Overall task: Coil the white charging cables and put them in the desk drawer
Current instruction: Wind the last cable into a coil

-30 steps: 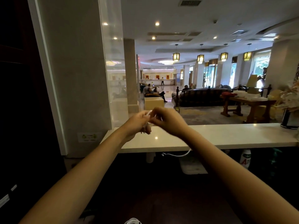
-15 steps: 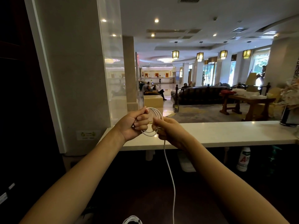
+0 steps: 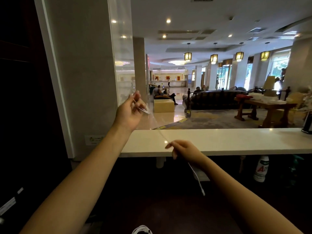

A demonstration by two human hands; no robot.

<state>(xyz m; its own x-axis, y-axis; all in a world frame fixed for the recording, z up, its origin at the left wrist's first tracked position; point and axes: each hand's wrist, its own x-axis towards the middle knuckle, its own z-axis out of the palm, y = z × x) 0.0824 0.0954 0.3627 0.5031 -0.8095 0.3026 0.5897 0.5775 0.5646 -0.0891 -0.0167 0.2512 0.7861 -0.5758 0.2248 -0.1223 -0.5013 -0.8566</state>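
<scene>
Cable [image 3: 161, 135] taut btwn left grip [image 3: 133, 107], right grip [image 3: 181, 149].

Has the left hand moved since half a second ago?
Yes. The left hand has risen above the counter edge and away from the right hand.

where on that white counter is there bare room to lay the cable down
The white counter is bare from the right hand rightward to the dark object at its far right end. Its left end is crowded: the left hand and stretched cable cross it.
</scene>
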